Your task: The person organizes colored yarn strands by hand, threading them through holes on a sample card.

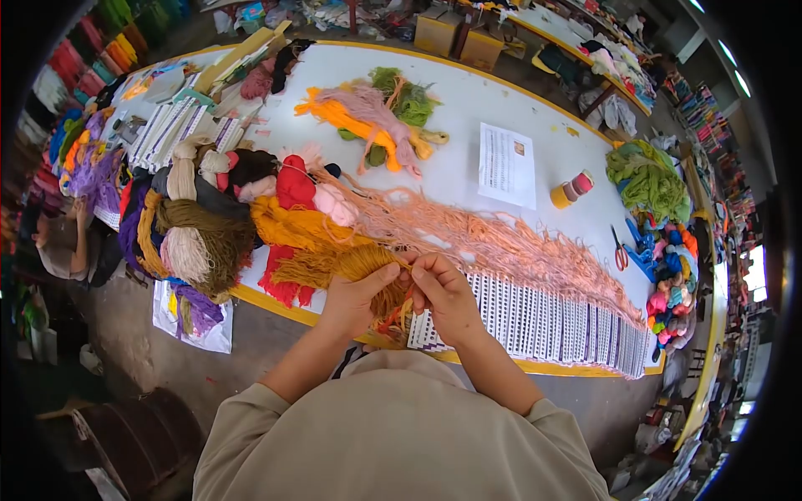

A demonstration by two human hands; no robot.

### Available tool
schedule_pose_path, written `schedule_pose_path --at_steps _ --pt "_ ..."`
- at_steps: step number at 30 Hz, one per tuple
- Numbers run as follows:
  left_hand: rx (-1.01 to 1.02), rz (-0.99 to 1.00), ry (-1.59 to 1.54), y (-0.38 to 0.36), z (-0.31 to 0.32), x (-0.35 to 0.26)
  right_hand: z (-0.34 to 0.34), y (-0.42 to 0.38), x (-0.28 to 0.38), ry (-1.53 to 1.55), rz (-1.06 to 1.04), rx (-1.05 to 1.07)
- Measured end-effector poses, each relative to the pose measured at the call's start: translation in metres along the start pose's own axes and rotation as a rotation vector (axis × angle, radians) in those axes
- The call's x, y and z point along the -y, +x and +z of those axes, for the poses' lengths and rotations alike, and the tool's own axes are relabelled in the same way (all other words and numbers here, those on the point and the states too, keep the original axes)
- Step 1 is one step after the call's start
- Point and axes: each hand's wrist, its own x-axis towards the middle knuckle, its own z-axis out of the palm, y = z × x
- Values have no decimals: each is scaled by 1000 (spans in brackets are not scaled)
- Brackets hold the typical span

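At the table's near edge, my left hand [355, 296] is closed on a hank of mustard yarn [368, 265], its thumb lying over the strands. Just right of it, my right hand [443, 296] pinches thin strands at the hank's right end, fingertips together. Orange strands hang between the two hands. Golden-orange yarn [292, 225] lies left of and behind the hank, with red yarn [280, 280] partly below it. Long peach-pink yarn [501, 242] stretches to the right behind my right hand, beside rows of perforated white cards [543, 317].
Piled skeins [205, 225] crowd the left side. Farther back are orange, mauve and green yarn [376, 121], a printed sheet [507, 164] and thread spools [572, 189]. Red-handled scissors [620, 255] and green yarn [647, 179] lie right. A person's arm [81, 238] shows far left.
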Motion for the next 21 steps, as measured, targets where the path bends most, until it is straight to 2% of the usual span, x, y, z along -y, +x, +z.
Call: schedule_pose_path --at_steps 13,15,16,18,21 --pt "-33 -49 -96 9 7 15 -20 -3 2 -134 -98 10" --pt "81 -35 -102 12 5 16 -25 -1 4 136 35 -38" --pt "82 -37 -101 12 7 16 -24 0 5 138 35 -40" --pt "42 -20 -76 14 15 16 -22 1 9 -79 -47 -54" --pt "38 -4 30 15 17 22 -25 4 3 -242 -93 -39"
